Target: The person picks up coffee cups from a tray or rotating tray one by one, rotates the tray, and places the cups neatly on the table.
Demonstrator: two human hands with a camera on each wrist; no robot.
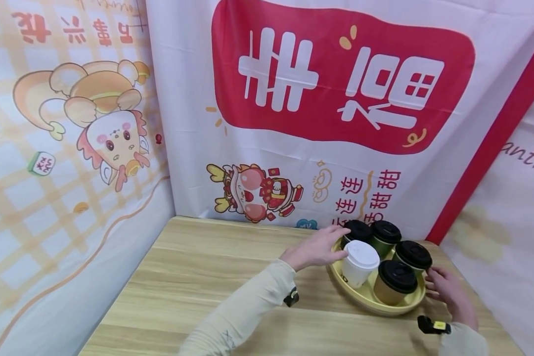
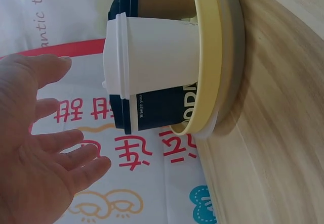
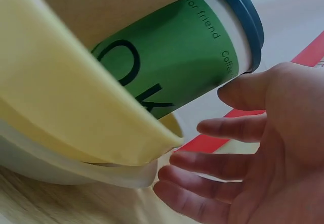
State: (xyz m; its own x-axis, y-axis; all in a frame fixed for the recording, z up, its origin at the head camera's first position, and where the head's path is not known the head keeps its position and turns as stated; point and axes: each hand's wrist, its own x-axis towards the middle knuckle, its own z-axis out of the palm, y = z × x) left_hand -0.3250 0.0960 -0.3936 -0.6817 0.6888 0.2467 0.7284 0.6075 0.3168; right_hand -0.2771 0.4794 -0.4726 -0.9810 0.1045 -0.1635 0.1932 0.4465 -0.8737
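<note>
A round yellow tray stands on the wooden table with several lidded paper cups upright inside it. At its left is a white cup with a white lid; a brown cup with a black lid sits at the front. Beside the white cup, my left hand has its fingers spread, and the left wrist view shows a gap between palm and cup. At the tray's right, my right hand extends its fingers by the rim, thumb close to the lid of a green cup. Neither hand holds anything.
Two more black-lidded cups stand at the back of the tray, a dark one and a green one. Printed cloth hangs behind the wooden table and along both sides. The tray sits near the table's back right corner.
</note>
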